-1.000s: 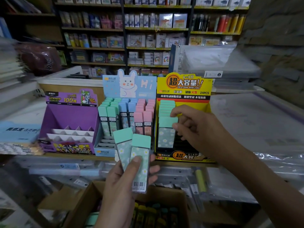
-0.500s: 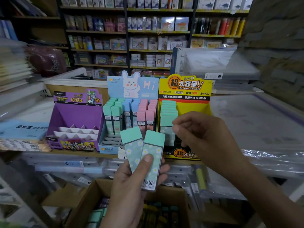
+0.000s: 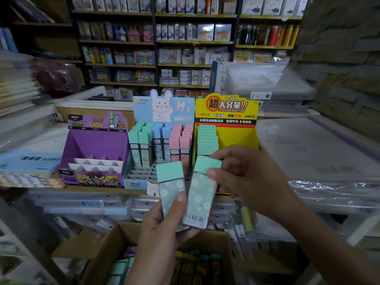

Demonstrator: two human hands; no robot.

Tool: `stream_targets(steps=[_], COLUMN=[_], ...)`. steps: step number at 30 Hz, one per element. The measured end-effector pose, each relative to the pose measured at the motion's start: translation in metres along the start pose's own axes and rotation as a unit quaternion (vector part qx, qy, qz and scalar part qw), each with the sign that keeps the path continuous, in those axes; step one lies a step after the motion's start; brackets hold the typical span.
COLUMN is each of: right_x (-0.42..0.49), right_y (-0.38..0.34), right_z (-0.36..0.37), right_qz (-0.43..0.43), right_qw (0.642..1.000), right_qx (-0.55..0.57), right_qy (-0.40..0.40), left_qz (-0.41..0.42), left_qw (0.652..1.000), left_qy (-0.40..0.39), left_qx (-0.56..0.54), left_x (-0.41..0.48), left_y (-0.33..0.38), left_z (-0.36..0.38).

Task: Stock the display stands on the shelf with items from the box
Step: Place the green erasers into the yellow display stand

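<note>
My left hand (image 3: 162, 239) holds two mint-green flowered lead cases in front of the shelf, its thumb pressed on the left case (image 3: 171, 188). My right hand (image 3: 246, 177) pinches the green cap of the right case (image 3: 202, 198). Behind them stands the yellow display stand (image 3: 236, 136) with a row of the same green cases (image 3: 207, 138) in its left column. The blue bunny stand (image 3: 162, 108) holds green, blue and pink cases. The purple stand (image 3: 92, 145) shows bare white slots. Below my hands sits the open cardboard box (image 3: 115, 243) with more items.
The wooden shelf edge (image 3: 102, 190) carries the three stands. Clear plastic folders (image 3: 318, 157) lie stacked to the right, flat blue packs (image 3: 28, 161) to the left. Stocked store shelves (image 3: 185, 48) fill the background.
My right hand has left the case it set in the yellow stand, moved down and left, and taken hold of the right case's cap. My left hand has risen slightly.
</note>
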State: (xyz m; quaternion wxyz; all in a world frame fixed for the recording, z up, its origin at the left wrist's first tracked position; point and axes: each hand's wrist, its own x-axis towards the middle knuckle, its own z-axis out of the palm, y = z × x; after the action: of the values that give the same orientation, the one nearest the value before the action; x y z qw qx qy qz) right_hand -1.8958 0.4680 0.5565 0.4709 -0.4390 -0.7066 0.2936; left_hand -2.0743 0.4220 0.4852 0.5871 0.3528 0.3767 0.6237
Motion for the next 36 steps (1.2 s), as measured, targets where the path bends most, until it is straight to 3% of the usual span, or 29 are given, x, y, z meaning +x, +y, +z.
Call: stream_targets(steps=[9,24,36], right_x=[0.021,0.031,0.029], right_y=[0.001,0.023,0.022], right_z=[-0.020,-0.018,-0.009], right_qz=[-0.111,-0.167,-0.139], right_qw=[0.984,0.974,0.974], right_qx=[-0.052,-0.150,-0.180], right_qy=[0.128,0.034,0.005], left_qz=[-0.014,-0.023,0.003], left_qw=[1.000,0.999,1.000], left_qy=[0.016,0.019,0.006], left_qx=[0.024,0.015,0.002], left_x=[0.003,0.011,0.013], left_y=[0.001,-0.001,-0.003], left_z=[-0.010,-0.021,-0.027])
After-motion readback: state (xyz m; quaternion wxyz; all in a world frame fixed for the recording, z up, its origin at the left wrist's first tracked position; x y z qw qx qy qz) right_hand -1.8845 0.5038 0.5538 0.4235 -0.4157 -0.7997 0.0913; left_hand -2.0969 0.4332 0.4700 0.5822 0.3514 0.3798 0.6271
